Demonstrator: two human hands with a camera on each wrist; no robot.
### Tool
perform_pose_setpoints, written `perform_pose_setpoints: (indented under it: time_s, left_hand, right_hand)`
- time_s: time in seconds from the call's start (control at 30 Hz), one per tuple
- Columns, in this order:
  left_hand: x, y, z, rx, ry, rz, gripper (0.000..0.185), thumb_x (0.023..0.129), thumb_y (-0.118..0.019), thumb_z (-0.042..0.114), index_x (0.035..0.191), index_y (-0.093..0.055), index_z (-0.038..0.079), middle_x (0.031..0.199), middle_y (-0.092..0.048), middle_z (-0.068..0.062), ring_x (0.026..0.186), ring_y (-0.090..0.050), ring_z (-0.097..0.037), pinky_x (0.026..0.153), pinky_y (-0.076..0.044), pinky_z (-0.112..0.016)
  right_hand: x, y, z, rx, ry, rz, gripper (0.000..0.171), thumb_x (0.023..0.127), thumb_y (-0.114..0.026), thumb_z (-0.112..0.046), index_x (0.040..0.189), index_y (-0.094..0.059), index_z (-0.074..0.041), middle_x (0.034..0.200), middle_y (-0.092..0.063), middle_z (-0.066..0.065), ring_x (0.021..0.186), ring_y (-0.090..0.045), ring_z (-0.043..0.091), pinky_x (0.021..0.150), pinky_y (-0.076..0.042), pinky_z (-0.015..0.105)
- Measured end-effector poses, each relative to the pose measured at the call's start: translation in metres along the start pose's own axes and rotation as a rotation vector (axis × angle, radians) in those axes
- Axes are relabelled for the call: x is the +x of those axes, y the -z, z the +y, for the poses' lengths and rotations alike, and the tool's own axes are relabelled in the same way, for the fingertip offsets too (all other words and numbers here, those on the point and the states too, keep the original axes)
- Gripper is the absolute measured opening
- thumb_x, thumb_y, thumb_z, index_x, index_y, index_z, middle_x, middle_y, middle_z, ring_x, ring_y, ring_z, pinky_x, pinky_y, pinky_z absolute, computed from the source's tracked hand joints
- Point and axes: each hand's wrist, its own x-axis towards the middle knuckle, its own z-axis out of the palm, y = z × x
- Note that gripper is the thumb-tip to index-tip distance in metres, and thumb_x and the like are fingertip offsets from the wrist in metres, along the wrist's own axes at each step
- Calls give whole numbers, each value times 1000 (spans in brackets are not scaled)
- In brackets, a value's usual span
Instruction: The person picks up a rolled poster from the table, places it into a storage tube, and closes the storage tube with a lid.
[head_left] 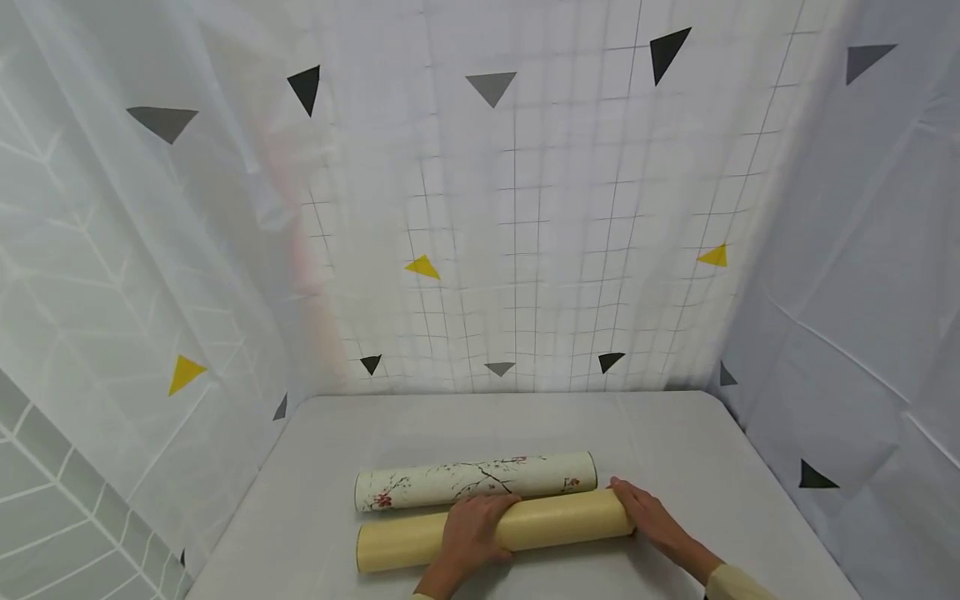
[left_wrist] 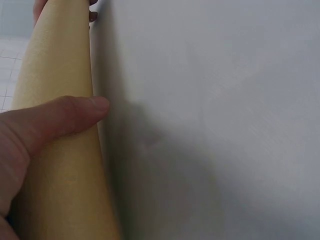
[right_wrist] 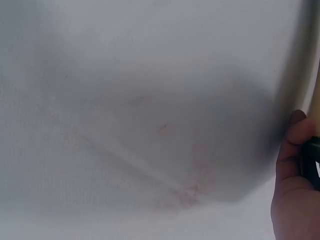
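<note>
A plain yellow wallpaper roll (head_left: 562, 521) lies across the near part of the table, tilted slightly up to the right. My left hand (head_left: 474, 529) grips it around the middle, and in the left wrist view the thumb (left_wrist: 75, 112) lies across its surface. At its right end my right hand (head_left: 656, 521) holds the roll, fingers curled at the rim. In the right wrist view only part of that hand (right_wrist: 295, 195) shows, beside the roll's dark-edged end. Just behind lies a cream wallpaper roll (head_left: 480, 483) printed with branches and red blossoms, close alongside the yellow one.
The white-covered table (head_left: 495, 421) has rounded far corners. A white sheet wall (head_left: 517, 208) with grid lines and triangle marks stands behind it. More sheeting hangs at the left (head_left: 150, 250) and right (head_left: 847, 292).
</note>
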Motion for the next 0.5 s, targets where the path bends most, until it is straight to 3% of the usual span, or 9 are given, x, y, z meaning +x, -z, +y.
perform_pose_setpoints:
  time_s: [0.07, 0.13, 0.23, 0.33, 0.5]
  left_hand:
    - [0, 1, 0, -4, 2, -1, 85, 52, -99, 43, 129, -67, 31, 120, -75, 16, 104, -72, -10, 86, -55, -31]
    - [0, 1, 1, -10, 5, -1, 84, 52, -98, 42, 129, -67, 31, 120, -75, 16, 105, -71, -10, 88, -55, -31]
    - [1, 0, 1, -15, 9, -6, 83, 52, -98, 41, 129, -67, 30, 121, -75, 16, 107, -71, -10, 90, -55, -32]
    - [1, 0, 1, -18, 6, -6, 83, 53, -98, 41, 130, -67, 30, 121, -75, 15, 109, -71, -10, 91, -55, -32]
    - [2, -1, 1, -20, 4, -1, 83, 54, -98, 42, 130, -67, 30, 121, -75, 15, 107, -71, -10, 90, -55, -33]
  right_hand:
    - [0, 0, -1, 21, 7, -27, 75, 110, -25, -54, 152, -43, 5, 158, -43, 27, 151, -34, 50, 122, -29, 65]
    - [1, 1, -1, 57, -9, -49, 75, 110, -27, -56, 153, -43, 3, 155, -48, 27, 144, -45, 49, 118, -37, 61]
    - [4, 2, 0, 154, -71, -79, 70, 108, -34, -56, 146, -51, 1, 140, -59, 23, 121, -60, 36, 99, -53, 50]
    - [7, 3, 0, 258, -131, -114, 67, 108, -38, -54, 140, -53, 3, 125, -60, 18, 105, -58, 26, 82, -55, 40]
    - [10, 0, -5, 316, -181, -120, 69, 106, -42, -56, 140, -51, 3, 126, -56, 20, 105, -57, 29, 79, -56, 41]
